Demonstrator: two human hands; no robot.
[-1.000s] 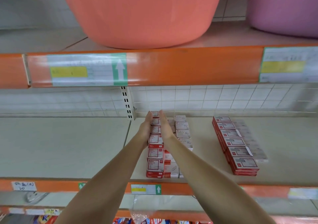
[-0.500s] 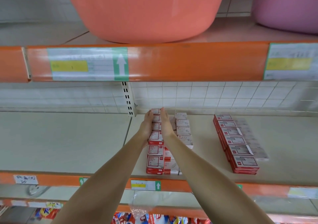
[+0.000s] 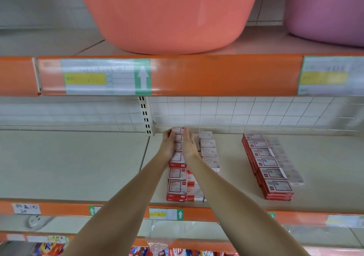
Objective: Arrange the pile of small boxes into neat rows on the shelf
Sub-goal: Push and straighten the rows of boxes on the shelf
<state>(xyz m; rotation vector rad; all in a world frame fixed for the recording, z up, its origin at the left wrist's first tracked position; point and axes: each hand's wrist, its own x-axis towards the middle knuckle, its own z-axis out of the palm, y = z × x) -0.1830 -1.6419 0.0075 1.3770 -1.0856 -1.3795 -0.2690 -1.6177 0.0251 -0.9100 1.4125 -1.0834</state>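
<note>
On the shelf (image 3: 78, 163), both flat-fingered hands press a "PAPER CLIPS" box row (image 3: 177, 169) between them.

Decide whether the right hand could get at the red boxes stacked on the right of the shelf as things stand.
Probably yes. The right hand rests flat against the left row of red boxes, and only bare shelf lies between the neighbouring white boxes and the right stack.

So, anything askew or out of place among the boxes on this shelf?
Mostly tidy. The row between the hands is straight, but the white boxes beside it stop short of the front and sit slightly staggered. The right-hand group runs at a slant.
</note>
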